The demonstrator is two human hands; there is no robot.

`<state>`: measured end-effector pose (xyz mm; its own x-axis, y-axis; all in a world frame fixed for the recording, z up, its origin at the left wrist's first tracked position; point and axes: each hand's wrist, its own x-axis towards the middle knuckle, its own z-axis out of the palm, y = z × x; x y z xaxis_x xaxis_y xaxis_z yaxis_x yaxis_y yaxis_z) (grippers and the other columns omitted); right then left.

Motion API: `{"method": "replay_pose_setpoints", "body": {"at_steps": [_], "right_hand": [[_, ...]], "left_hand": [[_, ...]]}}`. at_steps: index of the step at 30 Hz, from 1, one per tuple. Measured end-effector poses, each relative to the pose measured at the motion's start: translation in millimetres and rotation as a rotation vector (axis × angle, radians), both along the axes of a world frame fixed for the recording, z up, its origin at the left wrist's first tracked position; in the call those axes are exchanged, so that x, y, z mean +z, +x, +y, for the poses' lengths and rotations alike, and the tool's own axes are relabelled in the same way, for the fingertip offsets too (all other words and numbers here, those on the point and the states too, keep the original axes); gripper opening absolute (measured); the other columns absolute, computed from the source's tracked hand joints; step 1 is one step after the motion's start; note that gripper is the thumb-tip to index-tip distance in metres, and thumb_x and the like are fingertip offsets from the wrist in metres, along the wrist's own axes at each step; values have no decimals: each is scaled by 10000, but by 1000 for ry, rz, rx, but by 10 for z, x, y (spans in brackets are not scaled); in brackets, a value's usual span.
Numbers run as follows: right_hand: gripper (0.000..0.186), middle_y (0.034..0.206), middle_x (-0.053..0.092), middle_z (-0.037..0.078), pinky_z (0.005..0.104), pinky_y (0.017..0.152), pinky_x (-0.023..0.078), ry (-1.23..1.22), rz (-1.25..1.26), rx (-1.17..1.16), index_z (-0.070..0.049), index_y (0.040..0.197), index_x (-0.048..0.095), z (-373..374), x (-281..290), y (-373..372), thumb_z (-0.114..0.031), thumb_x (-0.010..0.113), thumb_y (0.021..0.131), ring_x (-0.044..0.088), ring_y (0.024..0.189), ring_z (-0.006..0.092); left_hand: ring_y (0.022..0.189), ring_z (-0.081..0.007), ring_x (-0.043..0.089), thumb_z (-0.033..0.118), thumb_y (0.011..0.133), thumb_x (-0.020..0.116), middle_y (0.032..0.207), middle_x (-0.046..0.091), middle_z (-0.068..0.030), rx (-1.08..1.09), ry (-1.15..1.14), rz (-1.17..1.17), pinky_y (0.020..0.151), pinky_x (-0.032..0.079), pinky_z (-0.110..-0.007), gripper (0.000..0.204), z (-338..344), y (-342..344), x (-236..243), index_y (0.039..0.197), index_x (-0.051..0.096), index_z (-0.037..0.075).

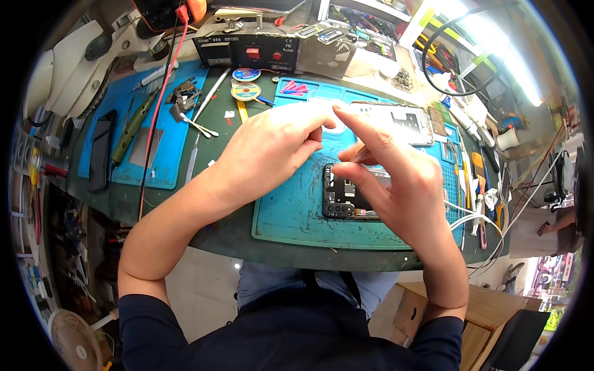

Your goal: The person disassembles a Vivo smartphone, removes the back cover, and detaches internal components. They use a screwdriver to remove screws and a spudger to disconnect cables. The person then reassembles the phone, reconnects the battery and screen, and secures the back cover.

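My left hand [272, 145] hovers over the blue work mat [288, 216] with its fingers curled; what they hold, if anything, is hidden. Its index finger reaches to the index fingertip of my right hand [399, 176]. Between my right thumb and fingers is a small greyish piece [361, 154], too small to name. Beneath the right hand lies an opened smartphone [337, 193], its camera cluster and black inner parts showing at the left end. The hand hides much of the rest. Behind it on the mat lies a pale phone frame [405, 123], partly washed out by glare.
Solder wire spools [246, 91], cotton swabs [201, 128] and a black phone [102, 151] lie left. A black bench device [253, 52] stands behind. Brushes [478, 173] and white cables [473, 216] lie right. A microscope [68, 74] stands far left.
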<state>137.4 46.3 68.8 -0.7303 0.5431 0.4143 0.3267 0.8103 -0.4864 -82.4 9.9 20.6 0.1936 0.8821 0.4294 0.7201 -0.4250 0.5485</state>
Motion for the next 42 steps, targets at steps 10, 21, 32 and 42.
{"method": "replay_pose_setpoints", "body": {"at_steps": [10,21,32,42], "right_hand": [[636,955,789,109,303,733,602,-23,59,28,-91,1502,561,41,-89,2,-73,781,905,759,796,172],[596,914,791,124,299,816,594,-61,318,-88,-8,1524,489,133,-120,100,-91,724,983,753,859,139],[505,942,783,123,290,781,609,-261,543,-28,4,1448,556,160,-222,67,-92,728,983,772,853,167],[479,893,751,83,320,690,584,37,288,-83,-60,1406,601,181,-335,61,-48,730,944,757,780,216]], "left_hand": [[813,-288,697,48,893,700,840,681,-86,-82,-68,-56,714,543,-409,245,-2,13,27,1131,646,67],[800,-162,690,16,876,771,887,721,-58,-178,-228,-234,739,557,-311,273,-10,46,90,1144,722,23],[851,-112,701,16,903,775,934,752,-47,-150,-289,-326,792,572,-277,334,-29,74,101,1231,717,32],[935,-145,738,34,956,719,1011,797,-98,-108,-466,-381,869,585,-301,293,-40,72,68,1247,701,2]]}}
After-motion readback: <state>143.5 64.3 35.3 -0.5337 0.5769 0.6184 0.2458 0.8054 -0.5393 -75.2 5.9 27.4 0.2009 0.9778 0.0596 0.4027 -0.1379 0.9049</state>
